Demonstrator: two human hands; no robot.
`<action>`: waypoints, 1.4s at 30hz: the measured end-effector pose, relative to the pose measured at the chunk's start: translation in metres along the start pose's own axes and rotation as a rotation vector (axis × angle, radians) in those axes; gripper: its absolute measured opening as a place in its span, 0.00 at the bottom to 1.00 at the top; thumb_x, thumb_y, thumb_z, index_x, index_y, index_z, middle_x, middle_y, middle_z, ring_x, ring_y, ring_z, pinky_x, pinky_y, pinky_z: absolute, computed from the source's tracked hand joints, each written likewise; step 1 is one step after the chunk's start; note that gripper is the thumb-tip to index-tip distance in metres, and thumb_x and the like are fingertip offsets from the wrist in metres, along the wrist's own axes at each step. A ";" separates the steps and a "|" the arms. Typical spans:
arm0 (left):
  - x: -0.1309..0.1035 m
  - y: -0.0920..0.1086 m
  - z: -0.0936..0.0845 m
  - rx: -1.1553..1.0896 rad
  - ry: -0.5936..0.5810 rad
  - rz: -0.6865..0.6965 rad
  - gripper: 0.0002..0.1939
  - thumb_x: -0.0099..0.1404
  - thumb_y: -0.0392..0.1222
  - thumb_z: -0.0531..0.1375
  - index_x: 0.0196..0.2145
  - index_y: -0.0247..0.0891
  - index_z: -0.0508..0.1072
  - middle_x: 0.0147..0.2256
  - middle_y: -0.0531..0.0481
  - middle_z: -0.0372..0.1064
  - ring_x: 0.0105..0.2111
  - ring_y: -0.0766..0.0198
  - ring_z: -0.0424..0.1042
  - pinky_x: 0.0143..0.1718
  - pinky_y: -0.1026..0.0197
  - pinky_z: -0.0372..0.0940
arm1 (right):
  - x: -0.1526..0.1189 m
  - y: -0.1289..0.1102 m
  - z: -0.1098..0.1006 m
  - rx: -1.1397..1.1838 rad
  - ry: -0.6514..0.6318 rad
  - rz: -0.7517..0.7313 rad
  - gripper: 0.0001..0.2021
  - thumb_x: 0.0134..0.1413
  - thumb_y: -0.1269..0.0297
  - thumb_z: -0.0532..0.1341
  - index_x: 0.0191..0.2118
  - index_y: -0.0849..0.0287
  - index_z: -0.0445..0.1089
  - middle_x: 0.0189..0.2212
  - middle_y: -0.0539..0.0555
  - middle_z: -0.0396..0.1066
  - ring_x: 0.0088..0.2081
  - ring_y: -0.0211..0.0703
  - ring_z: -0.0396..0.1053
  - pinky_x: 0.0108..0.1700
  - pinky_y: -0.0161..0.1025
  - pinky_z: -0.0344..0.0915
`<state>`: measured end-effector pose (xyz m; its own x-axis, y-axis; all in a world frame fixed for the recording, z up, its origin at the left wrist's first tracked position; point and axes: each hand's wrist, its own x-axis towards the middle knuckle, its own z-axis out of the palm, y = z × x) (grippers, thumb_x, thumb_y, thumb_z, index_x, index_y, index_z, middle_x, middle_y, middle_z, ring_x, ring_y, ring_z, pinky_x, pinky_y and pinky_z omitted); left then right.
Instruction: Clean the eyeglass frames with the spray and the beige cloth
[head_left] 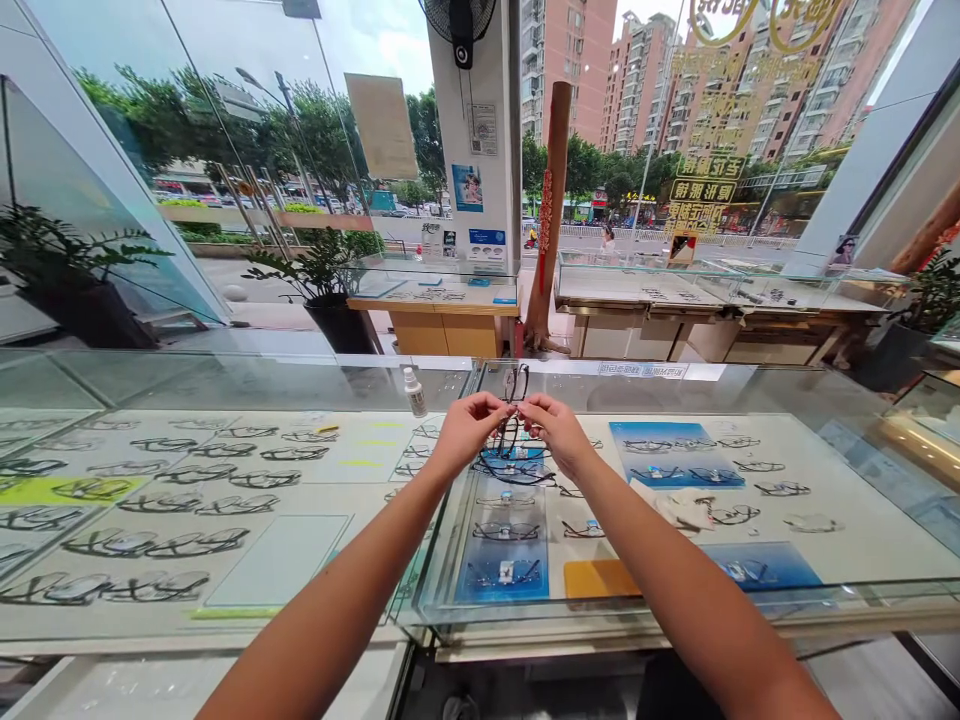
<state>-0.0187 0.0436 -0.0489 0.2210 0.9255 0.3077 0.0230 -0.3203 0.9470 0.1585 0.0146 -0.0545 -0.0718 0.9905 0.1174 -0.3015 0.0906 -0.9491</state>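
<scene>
My left hand [474, 425] and my right hand [553, 428] meet above the glass counter, thumbs and fingers pinched together. Between them is a pair of dark-framed eyeglasses [516, 380], turned on end, with one lens rising above the fingertips. Part of the frame is hidden behind the fingers. Just below the hands, more dark eyeglasses [514, 474] show; whether they lie on or under the glass I cannot tell. A small white spray bottle [414, 392] stands left of my left hand. To the right of my right forearm lies a crumpled pale cloth [684, 508].
Rows of eyeglasses [225, 505] fill the left display case. Blue cards [679, 455] with eyeglasses lie in the right case, whose front glass edge [675, 592] runs below my forearms. An open drawer [225, 685] is at lower left. A wooden trunk [553, 200] stands beyond.
</scene>
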 end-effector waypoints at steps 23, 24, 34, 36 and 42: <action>-0.003 -0.006 0.005 0.017 0.055 0.033 0.22 0.56 0.59 0.75 0.30 0.36 0.78 0.25 0.51 0.72 0.25 0.67 0.66 0.26 0.63 0.61 | 0.004 0.003 -0.006 -0.072 -0.018 -0.018 0.21 0.38 0.46 0.79 0.30 0.56 0.78 0.27 0.48 0.70 0.33 0.40 0.60 0.37 0.41 0.53; -0.003 -0.007 0.005 0.030 0.053 0.038 0.22 0.56 0.58 0.75 0.31 0.36 0.78 0.25 0.51 0.72 0.25 0.66 0.67 0.27 0.63 0.61 | 0.004 0.003 -0.006 -0.088 -0.017 -0.020 0.21 0.38 0.45 0.79 0.30 0.56 0.79 0.27 0.48 0.70 0.33 0.40 0.60 0.37 0.41 0.53; 0.003 -0.008 0.000 -0.021 -0.092 0.038 0.25 0.59 0.62 0.72 0.39 0.36 0.79 0.32 0.49 0.74 0.30 0.64 0.70 0.31 0.61 0.64 | 0.007 0.003 -0.015 -0.054 -0.071 -0.005 0.20 0.39 0.44 0.79 0.31 0.55 0.82 0.35 0.53 0.79 0.40 0.44 0.68 0.45 0.44 0.62; 0.005 -0.010 -0.002 0.004 -0.084 0.061 0.24 0.62 0.62 0.70 0.39 0.37 0.77 0.32 0.49 0.74 0.31 0.63 0.71 0.32 0.61 0.64 | 0.007 0.000 -0.016 -0.032 -0.095 0.000 0.20 0.39 0.44 0.79 0.32 0.55 0.82 0.36 0.53 0.79 0.41 0.45 0.69 0.47 0.44 0.63; 0.010 -0.013 -0.014 0.252 0.076 0.185 0.13 0.73 0.53 0.59 0.40 0.40 0.72 0.35 0.49 0.73 0.34 0.59 0.73 0.38 0.57 0.66 | 0.006 -0.008 -0.027 -0.035 -0.156 0.053 0.19 0.41 0.46 0.79 0.33 0.56 0.83 0.36 0.54 0.80 0.41 0.45 0.71 0.48 0.44 0.64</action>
<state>-0.0304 0.0602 -0.0571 0.1710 0.8563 0.4873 0.2324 -0.5157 0.8246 0.1864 0.0230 -0.0546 -0.2346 0.9660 0.1087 -0.2607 0.0452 -0.9644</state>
